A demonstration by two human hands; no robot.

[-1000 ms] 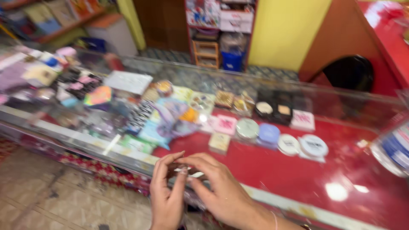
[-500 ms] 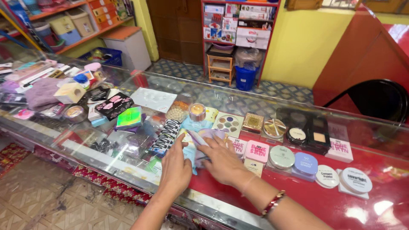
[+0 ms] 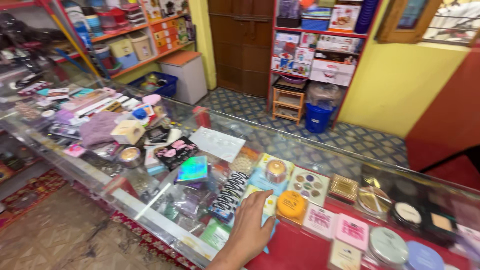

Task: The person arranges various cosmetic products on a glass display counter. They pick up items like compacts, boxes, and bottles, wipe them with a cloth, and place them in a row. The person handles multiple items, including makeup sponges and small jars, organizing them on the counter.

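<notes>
One of the hands (image 3: 248, 231) shows — which one I cannot tell — open, palm flat on the glass surface (image 3: 300, 150) near its front edge, fingertips beside an orange round compact (image 3: 292, 205).

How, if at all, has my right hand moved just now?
Yes. It rested on the glass counter by the pink boxes; now it has pulled back out of view.

Glass counter (image 3: 150, 202) bears a flat left hand (image 3: 250, 231).
</notes>
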